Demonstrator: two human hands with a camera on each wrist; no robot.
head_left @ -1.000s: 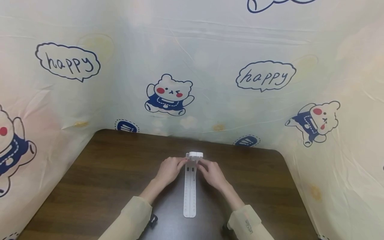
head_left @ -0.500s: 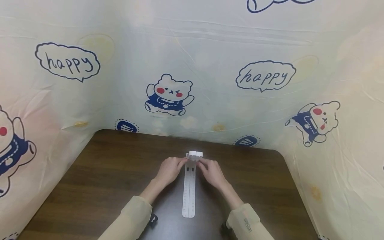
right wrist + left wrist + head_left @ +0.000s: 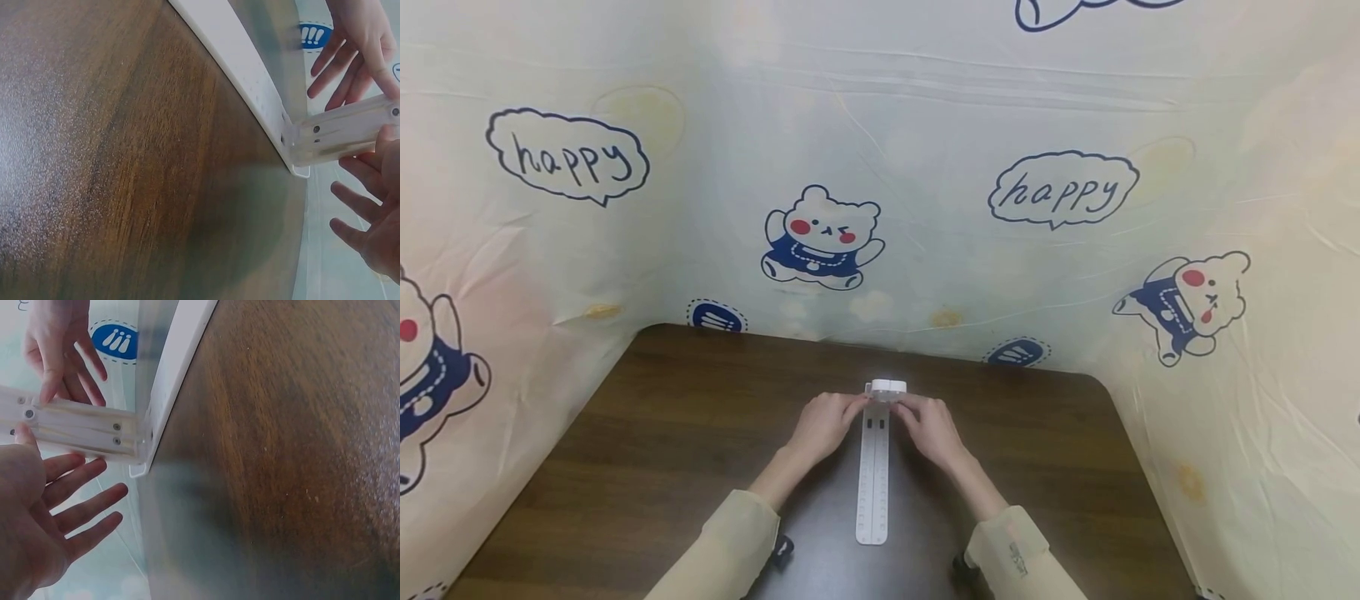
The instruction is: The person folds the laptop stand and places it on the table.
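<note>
A white plastic L-shaped device stands on the table at its far middle. Its long flat base [image 3: 872,492], printed with small marks along both edges and pierced by two dark slots, points toward the person. From its far end rises an upright column [image 3: 75,425] with small screws and a rounded white top [image 3: 889,386]. My left hand [image 3: 823,421] pinches the column's left side between thumb and index finger, its other fingers spread loose in the left wrist view. On the opposite side my right hand [image 3: 932,429] pinches the column likewise, its other fingers spread in the right wrist view.
The dark wood-grain table [image 3: 700,467] has rounded far corners. Behind and beside it hangs a pale cloth [image 3: 925,267] printed with bears and "happy" bubbles. Rolled sleeves [image 3: 741,529] cover both forearms, with dark wrist gear [image 3: 782,550] below them.
The near end of the device's base has shifted very slightly left since a second ago, and the right sleeve has moved a little. Both hands keep their hold on the column.
</note>
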